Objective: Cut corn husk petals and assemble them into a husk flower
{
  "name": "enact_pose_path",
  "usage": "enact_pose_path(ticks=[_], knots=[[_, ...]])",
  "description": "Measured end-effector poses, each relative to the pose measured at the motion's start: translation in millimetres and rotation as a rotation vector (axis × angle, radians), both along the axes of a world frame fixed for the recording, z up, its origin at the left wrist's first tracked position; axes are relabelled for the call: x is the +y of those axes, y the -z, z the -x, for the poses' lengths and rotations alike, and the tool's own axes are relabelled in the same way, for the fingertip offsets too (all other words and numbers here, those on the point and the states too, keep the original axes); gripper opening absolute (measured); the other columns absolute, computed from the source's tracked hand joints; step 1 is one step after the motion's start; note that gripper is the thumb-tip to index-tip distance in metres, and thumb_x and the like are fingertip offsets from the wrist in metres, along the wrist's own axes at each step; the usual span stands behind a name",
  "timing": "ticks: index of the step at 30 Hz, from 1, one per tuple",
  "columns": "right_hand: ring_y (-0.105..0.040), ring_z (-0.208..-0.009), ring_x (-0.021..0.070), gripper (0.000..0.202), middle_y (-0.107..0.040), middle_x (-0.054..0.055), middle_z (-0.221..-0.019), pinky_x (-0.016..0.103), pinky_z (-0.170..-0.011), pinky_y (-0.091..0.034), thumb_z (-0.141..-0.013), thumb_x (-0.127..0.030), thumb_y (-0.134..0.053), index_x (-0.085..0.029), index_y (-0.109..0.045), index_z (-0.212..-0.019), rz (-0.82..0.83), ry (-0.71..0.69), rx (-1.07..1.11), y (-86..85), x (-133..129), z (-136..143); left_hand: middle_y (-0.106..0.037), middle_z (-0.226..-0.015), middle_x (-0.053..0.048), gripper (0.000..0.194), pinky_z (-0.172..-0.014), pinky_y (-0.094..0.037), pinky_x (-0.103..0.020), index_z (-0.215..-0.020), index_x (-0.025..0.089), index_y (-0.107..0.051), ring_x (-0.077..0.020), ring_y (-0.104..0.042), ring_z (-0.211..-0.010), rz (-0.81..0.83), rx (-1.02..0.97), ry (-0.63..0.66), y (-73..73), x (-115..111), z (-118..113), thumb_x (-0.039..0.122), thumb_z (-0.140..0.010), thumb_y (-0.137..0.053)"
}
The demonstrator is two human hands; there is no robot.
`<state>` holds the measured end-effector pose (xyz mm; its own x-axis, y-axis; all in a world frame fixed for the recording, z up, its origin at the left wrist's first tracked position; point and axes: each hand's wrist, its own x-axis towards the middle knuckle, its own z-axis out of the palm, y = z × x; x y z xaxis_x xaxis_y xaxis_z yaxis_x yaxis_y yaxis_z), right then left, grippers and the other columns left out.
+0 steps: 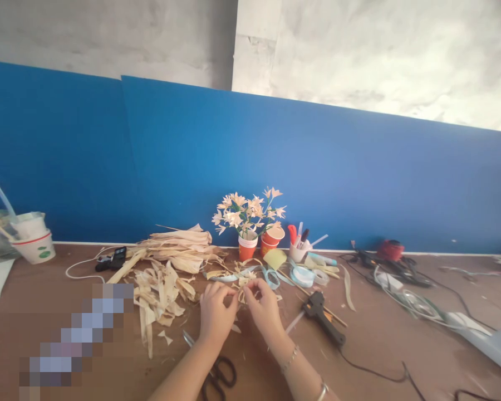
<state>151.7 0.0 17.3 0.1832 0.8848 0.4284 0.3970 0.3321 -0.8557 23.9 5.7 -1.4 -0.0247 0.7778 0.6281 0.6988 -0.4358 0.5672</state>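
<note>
At twelve o'clock a pillar [255, 61] breaks the grey wall [384, 55], brightest toward two; a blue panel [338, 167] spans nine to three behind the brown table [379, 334].

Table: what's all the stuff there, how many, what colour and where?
Star-shaped flowers: many, cream, by partition
Red paper cups: two or more, red, below flowers
Pen cup: one, white, right of these
Dried husks: several bunches, tan, left of centre
Ribbons: several, pale blue, centre
Glue gun: one, black, right of hands
Scissors: one pair, black handles, bottom centre
White paper cup: one, red rim, far left
Gadget: one, black, left
Cables: several, black and white, right
Power strip: one, white, right edge
Partition: two panels, blue, behind
Table: one, brown, underneath
Small flower: one, cream, at fingertips
Left hand: one, bare, centre
Right hand: one, braceleted, centre
</note>
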Motion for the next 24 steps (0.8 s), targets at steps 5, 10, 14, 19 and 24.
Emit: enact_pose_path(ticks=[5,10,14,19,24], knots=[[-0.052,-0.057,0.0147,0.013,-0.059,0.000,-0.065,0.024,-0.054,-0.040,-0.077,-0.029,-0.055,-0.018,-0.056,-0.070,0.009,0.016,-0.008,0.1,0.2,1.0,-0.062,-0.070,-0.001,0.013,-0.068,-0.038,-0.030,-0.064,0.020,-0.063,-0.0202,-0.055,-0.074,-0.013,0.007,-0.002,1.4,0.0,-0.7,0.019,-0.077,-0.066],[-0.053,-0.058,0.0156,0.013,-0.059,0.000,-0.064,0.025,-0.056,-0.041,-0.076,-0.030,-0.055,-0.019,-0.056,-0.069,0.008,0.030,-0.013,0.3,0.8,1.1,-0.062,-0.070,-0.002,0.013,-0.068,-0.039,-0.031,-0.064,0.020,-0.062,-0.0204,-0.055,-0.074,-0.030,0.022,-0.010,0.9,-0.4,-0.7,0.018,-0.076,-0.065],[-0.053,-0.057,0.0157,0.012,-0.059,0.000,-0.063,0.025,-0.056,-0.041,-0.076,-0.029,-0.054,-0.019,-0.055,-0.069,0.001,0.042,-0.025,0.8,1.6,1.3,-0.062,-0.070,-0.002,0.012,-0.068,-0.039,-0.031,-0.064,0.021,-0.062,-0.0208,-0.056,-0.074,-0.030,0.039,-0.015,0.0,-1.7,-0.7,0.017,-0.076,-0.065],[-0.053,-0.057,0.0159,0.013,-0.059,0.001,-0.064,0.025,-0.056,-0.041,-0.076,-0.029,-0.052,-0.019,-0.055,-0.070,-0.007,0.051,-0.065,1.8,1.8,1.1,-0.062,-0.072,-0.002,0.011,-0.068,-0.037,-0.031,-0.065,0.021,-0.063,-0.0209,-0.056,-0.076,-0.034,0.064,-0.034,-1.0,-3.6,-1.2,0.017,-0.075,-0.065],[-0.054,-0.059,0.0159,0.011,-0.060,0.001,-0.066,0.025,-0.057,-0.041,-0.077,-0.026,-0.052,-0.019,-0.056,-0.070,-0.042,0.071,-0.125,2.4,1.8,0.5,-0.063,-0.074,-0.002,0.010,-0.069,-0.037,-0.031,-0.067,0.021,-0.064,-0.0214,-0.055,-0.078,-0.036,0.089,-0.037,-1.5,-4.5,-1.4,0.018,-0.076,-0.064]])
